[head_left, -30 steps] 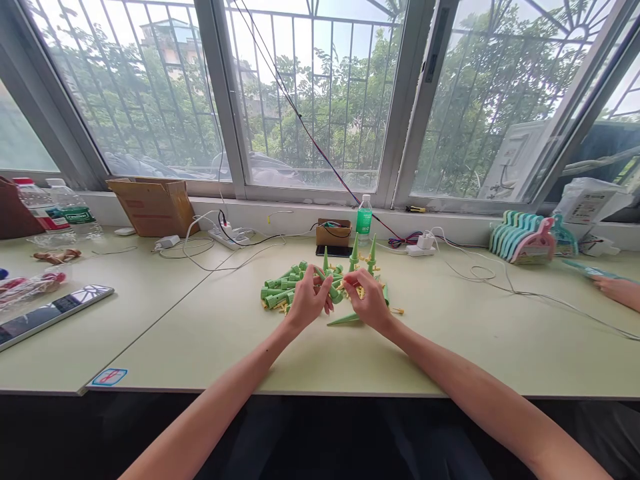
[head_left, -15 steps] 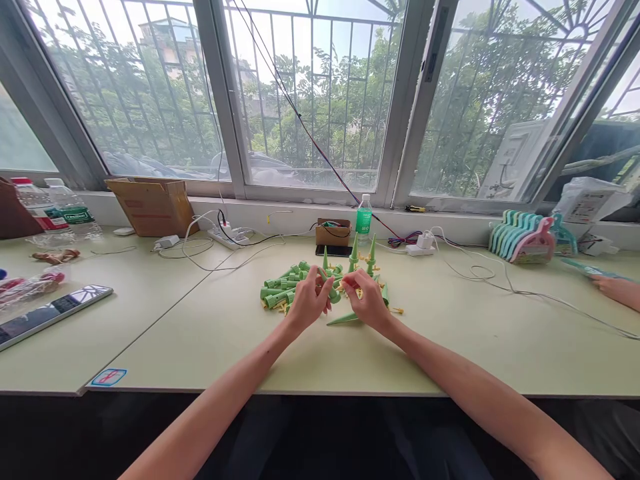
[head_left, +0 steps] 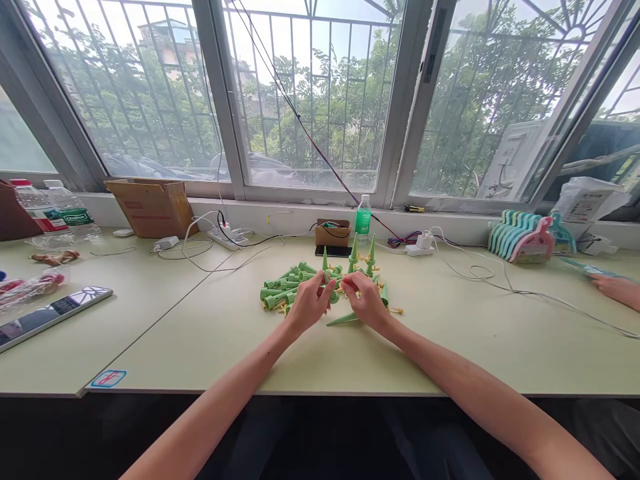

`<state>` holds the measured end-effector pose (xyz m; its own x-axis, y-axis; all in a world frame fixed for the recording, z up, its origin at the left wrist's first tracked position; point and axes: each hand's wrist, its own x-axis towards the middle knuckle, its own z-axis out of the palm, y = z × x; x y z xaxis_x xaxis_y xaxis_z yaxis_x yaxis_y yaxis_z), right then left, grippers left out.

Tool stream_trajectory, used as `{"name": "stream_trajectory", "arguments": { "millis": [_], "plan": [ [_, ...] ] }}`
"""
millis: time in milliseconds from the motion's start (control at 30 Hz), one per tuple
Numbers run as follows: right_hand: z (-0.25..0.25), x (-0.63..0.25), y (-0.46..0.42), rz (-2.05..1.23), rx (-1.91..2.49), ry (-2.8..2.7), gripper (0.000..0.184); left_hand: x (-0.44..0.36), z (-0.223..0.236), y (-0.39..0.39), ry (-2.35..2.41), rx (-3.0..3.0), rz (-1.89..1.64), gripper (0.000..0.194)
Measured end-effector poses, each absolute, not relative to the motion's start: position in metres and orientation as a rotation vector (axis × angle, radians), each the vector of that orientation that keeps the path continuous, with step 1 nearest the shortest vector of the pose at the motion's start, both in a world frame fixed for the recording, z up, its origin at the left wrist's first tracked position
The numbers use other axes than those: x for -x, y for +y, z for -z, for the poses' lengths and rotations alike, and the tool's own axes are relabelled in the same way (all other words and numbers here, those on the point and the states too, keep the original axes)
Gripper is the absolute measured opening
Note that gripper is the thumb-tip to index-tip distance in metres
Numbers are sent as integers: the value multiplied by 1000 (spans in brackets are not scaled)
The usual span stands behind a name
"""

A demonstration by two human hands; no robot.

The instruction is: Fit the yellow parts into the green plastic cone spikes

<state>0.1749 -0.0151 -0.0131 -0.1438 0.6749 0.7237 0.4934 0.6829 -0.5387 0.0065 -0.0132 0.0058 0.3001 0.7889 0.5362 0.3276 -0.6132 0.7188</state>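
Observation:
My left hand is closed around a green plastic piece, mostly hidden behind the fingers. Close beside it, my right hand makes a pinch at that piece; whatever lies between its fingertips is too small to make out. Left of and behind the hands lies a heap of green tubular parts with small yellow pieces among them. Several pointed green spikes stand upright just beyond my fingers. Under my right hand a green cone lies flat, and a yellow valve-like piece sits to its right.
Behind the heap are a small cardboard box, a dark phone and a green-labelled bottle. Cables cross the table at right, near colourful hangers. Another person's hand is at the far right.
The fingers of my left hand have shifted slightly down, while both hands stay close together at the green piece. The heap and upright spikes look unchanged.

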Motion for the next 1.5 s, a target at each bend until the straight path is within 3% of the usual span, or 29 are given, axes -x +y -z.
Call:
{"name": "stream_trajectory", "arguments": {
  "millis": [1500],
  "plan": [
    [16,-175,-14,-227,946,-1853,21,-7,-8,-15,896,-2100,-1268,25]
  ]
}}
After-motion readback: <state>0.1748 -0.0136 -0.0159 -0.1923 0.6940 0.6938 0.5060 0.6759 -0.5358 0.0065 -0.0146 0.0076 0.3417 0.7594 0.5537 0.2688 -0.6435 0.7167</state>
